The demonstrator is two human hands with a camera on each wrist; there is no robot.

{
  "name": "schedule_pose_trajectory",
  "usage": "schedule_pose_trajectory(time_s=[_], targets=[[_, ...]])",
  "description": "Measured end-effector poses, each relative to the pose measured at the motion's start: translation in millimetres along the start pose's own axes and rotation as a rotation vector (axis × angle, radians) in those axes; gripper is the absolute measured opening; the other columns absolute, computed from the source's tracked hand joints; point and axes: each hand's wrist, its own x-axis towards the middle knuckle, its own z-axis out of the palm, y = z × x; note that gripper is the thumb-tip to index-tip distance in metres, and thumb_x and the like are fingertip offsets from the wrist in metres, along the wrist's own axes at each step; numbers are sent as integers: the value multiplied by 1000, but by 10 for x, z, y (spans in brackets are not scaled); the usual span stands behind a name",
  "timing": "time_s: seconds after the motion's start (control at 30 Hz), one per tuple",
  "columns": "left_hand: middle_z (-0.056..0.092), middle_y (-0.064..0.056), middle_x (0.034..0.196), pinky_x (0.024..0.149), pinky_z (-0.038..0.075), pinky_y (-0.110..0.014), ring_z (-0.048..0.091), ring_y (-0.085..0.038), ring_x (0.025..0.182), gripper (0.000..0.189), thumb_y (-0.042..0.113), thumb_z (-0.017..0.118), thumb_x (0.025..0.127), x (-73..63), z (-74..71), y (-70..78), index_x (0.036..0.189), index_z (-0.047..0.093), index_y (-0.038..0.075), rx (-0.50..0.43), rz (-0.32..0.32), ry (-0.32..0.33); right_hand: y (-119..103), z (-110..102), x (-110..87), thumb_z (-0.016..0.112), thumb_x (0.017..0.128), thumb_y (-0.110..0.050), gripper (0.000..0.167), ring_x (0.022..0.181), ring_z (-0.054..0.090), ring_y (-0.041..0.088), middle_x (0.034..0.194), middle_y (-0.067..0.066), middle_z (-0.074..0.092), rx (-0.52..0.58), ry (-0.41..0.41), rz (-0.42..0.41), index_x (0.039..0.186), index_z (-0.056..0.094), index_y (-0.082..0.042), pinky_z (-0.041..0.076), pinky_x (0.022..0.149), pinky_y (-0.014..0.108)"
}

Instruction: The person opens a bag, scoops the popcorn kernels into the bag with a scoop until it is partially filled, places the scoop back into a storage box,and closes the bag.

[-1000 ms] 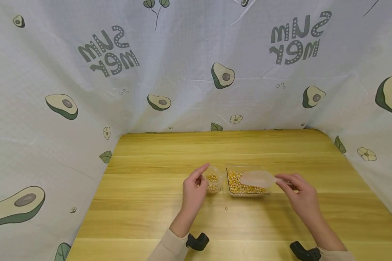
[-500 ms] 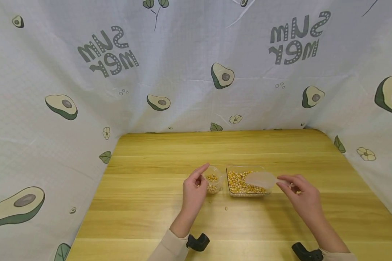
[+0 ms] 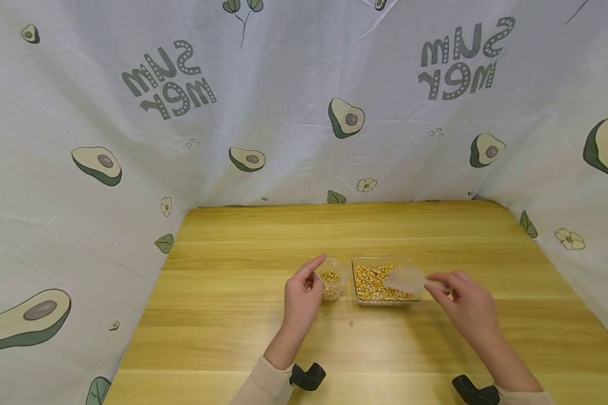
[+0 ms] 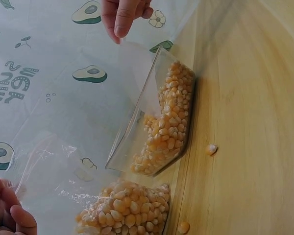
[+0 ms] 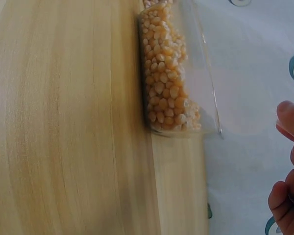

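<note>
My left hand [image 3: 303, 289] pinches the edge of a clear plastic bag [image 3: 340, 269], which stands on the table with corn kernels [image 4: 132, 210] in its bottom. To its right sits a clear rectangular container [image 3: 385, 304] partly filled with corn kernels [image 3: 367, 284]. My right hand [image 3: 466, 298] pinches the handle of a translucent whitish scoop [image 3: 409, 279] between thumb and fingers. The scoop's blade slants down over the container's right side, its tip at the kernels. In the left wrist view, the kernels are heaped unevenly behind the container's wall [image 4: 132, 129].
A few loose kernels [image 4: 211, 149] lie on the wooden table [image 3: 223, 315] in front of the bag and container. A pale curtain [image 3: 294, 101] printed with avocados hangs behind the table and along both sides.
The scoop has drawn back to the right within the container, and its tip has dipped toward the kernels. My left hand and the bag have stayed put.
</note>
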Motion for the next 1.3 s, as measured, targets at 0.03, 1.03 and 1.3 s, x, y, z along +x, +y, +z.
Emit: schedule_pose_trajectory(time_s=[0.03,1.03,1.3], targets=[[64,-2,136,46,27,-14,34,-4,57,46,-4,48,92,2,-1,-3,128,70,13,0,1,0,4,5,-3,87,67,-1,29,60,32,-6,70,-7,53,-4,1,-3,92,77,-11,26,50,14],[64,-4,135,44,26,-15,33,-4,52,48,-3,47,93,23,-10,-28,125,72,22,5,-5,9,52,243,-37,85,72,-12,23,61,34,-5,70,-9,51,-36,-123,56,93,77,-11,32,49,21],[65,-5,134,44,27,-15,34,-3,52,48,-4,46,93,25,-10,-28,125,71,21,2,2,7,4,299,-24,86,72,-18,23,58,34,-4,70,-8,53,-78,-151,46,92,78,-11,30,47,20]])
